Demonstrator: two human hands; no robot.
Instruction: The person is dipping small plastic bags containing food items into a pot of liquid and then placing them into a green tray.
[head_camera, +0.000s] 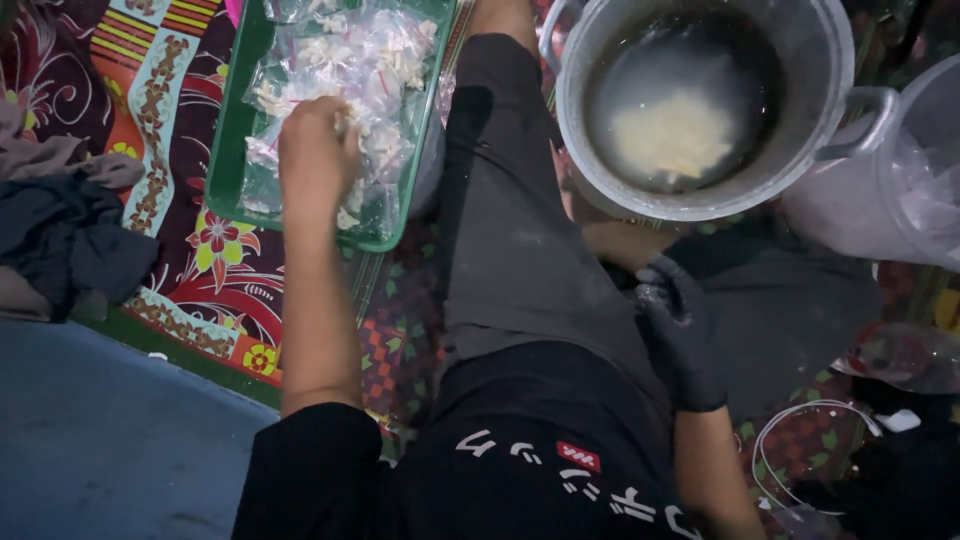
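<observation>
My bare left hand (315, 150) reaches over a green tray (232, 150) heaped with small clear plastic bags (385, 55) of pale pieces. Its fingers are curled down into the bags; what they grip is hidden under the hand. My right hand (680, 325) wears a black glove and rests against my dark trouser leg, just below a large grey pot (700, 100). The pot holds dark liquid with a pale clump in the middle. The gloved fingers look loosely curled with nothing visible in them.
I sit on a patterned red floor mat (215, 290) with my leg stretched between tray and pot. A translucent plastic container (900, 190) stands right of the pot. Dark clothes (70, 240) lie at the left. A bare blue-grey floor (100, 440) borders the mat.
</observation>
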